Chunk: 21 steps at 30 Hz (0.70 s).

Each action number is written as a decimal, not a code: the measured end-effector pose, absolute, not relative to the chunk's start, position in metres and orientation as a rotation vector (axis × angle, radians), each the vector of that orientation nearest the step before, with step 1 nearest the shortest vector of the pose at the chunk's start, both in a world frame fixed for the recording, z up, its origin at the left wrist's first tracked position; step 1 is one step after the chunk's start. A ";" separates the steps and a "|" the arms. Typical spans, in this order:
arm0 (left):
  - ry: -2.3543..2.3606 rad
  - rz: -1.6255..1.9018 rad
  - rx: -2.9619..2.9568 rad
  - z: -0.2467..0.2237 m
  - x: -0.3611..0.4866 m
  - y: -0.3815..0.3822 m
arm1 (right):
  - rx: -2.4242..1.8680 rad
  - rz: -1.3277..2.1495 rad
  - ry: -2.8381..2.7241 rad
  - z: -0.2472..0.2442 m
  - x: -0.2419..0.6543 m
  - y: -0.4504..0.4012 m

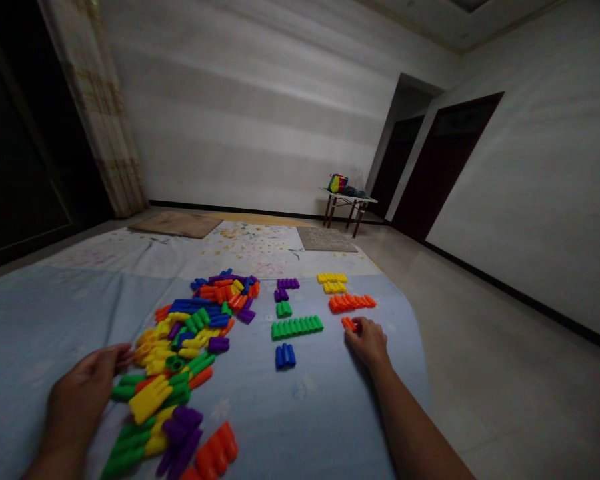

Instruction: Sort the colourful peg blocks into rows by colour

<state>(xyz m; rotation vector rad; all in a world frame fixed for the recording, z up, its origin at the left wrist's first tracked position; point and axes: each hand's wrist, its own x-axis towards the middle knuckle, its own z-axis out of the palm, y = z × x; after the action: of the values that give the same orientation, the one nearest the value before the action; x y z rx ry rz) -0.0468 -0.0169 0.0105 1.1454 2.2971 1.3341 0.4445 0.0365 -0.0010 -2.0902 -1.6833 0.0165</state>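
Observation:
My right hand (pixel 370 341) is closed around a short orange plastic building block (pixel 349 324), which lies at the right side of the table. Just beyond it is a longer row of orange blocks (pixel 353 303), and behind that are two short rows of yellow blocks (pixel 332 277). My left hand (pixel 87 387) is at the left edge of a mixed heap of blocks (pixel 195 319), fingertips drawn together beside some yellow blocks (pixel 147 350). Whatever those fingers pinch is hidden. Between heap and right hand lie purple blocks (pixel 288 284), a green row (pixel 297 327) and a blue block (pixel 285 357).
A light blue floral cloth (pixel 330 413) covers the table. Two flat mats, one brown (pixel 176 225) and one greyish (pixel 326 239), lie at its far edge. A small table (pixel 350 197) with a colourful bag (pixel 338 183) stands by the back wall.

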 end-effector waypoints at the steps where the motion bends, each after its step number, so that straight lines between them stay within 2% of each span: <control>1: 2.230 1.340 1.084 0.018 -0.041 -0.021 | -2.104 0.026 -1.685 -0.002 0.446 0.037; 6: 2.033 1.427 0.995 0.026 -0.035 -0.027 | -2.075 0.022 -1.658 -0.007 0.450 0.040; 11: 2.077 1.446 1.055 0.018 -0.036 -0.026 | -1.708 0.005 -1.723 0.000 0.441 0.034; 17: 2.284 1.259 1.442 0.024 -0.017 -0.030 | -1.531 0.407 -1.904 0.012 0.410 0.006; 21: 2.306 1.140 1.701 0.043 -0.006 -0.036 | -1.517 0.531 -1.937 0.011 0.402 -0.005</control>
<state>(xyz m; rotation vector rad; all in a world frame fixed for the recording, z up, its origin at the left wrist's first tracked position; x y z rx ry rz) -0.0062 -0.0357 0.0432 1.7011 2.3055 1.1397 0.4021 -0.0055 0.0109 -1.5167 -1.9367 0.5308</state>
